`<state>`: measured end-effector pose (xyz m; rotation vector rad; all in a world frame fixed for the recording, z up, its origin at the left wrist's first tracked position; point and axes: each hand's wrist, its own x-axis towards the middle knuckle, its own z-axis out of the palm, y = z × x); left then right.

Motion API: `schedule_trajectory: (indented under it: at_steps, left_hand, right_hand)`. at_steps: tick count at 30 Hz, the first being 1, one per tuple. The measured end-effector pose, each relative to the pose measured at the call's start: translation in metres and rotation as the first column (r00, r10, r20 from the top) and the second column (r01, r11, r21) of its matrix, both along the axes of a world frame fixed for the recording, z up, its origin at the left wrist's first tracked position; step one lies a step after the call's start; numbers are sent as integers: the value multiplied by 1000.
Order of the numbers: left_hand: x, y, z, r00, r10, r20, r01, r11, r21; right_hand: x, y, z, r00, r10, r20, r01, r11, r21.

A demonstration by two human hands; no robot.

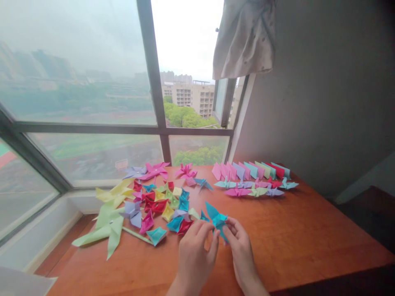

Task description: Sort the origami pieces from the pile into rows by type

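A bright blue paper crane [217, 218] is held up above the front of the table, one pointed wing rising to the upper left. My right hand [242, 248] pinches its right side between thumb and fingers. From the left, the closed thumb and forefinger of my left hand [199, 246] grip its near left edge; the fingertips partly cover that part. Just beyond my left hand are small folded paper boats, among them a red one [185, 227] and a blue one [175, 224].
Paper pinwheels, including a pale green one [112, 230], lie at the left. Finished paper cranes [237, 191] sit in rows at the back right, before a line of folded paper pieces [240, 170]. Windows border the wooden table [296, 246]; a curtain [245, 41] hangs above.
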<state>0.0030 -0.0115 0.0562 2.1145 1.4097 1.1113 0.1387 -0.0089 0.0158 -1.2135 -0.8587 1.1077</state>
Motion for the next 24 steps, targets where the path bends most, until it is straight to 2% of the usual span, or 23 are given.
schedule_trajectory:
  at_steps: [3,8,10,14,18,24]
  left_hand:
    - [-7,-10,-4,980,-26,199,51,991,-122]
    - [-25,-11,-11,915,162,370,-50,955,-293]
    - [-29,-9,-12,890,140,433,23,936,-351]
    - [-30,-9,-11,872,-45,487,286,855,-433]
    - [-29,-9,-16,856,-98,508,367,807,-462]
    - [-28,-8,-31,804,-49,593,436,727,-531]
  right_hand:
    - [3,-3,-3,999,-24,36,24,1000,9]
    - [15,-12,-4,991,29,133,-32,999,22]
    - [17,-16,-2,983,61,176,-66,997,24]
    - [18,-21,4,973,150,177,-157,987,22]
    - [20,-23,8,982,151,113,-150,989,-19]
    - [26,-21,-1,994,98,-56,-102,993,-64]
